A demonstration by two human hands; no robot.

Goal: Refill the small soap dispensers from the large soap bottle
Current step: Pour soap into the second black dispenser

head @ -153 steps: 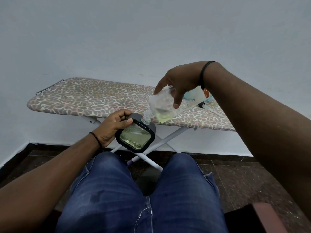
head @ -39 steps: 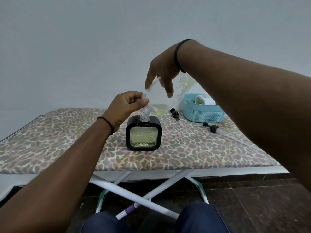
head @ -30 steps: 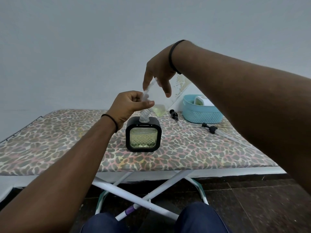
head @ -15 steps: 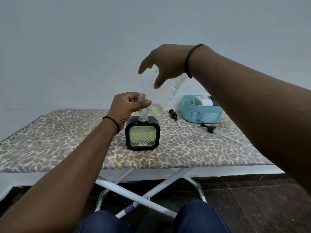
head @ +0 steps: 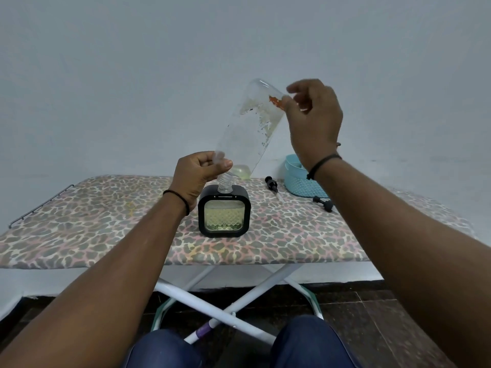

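Ironing board, leopard-print cover, against a pale wall; left end cut off. Large soap bottle, clear, upended, neck in the black square dispenser mid-board. Basket, partly hidden by the forearm. Left hand grip pinches the bottle's shoulder; right hand grip curled, fingertips at its base.

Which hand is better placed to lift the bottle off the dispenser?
Left hand: it grips the bottle near its neck, above the dispenser. The right hand only touches the base.
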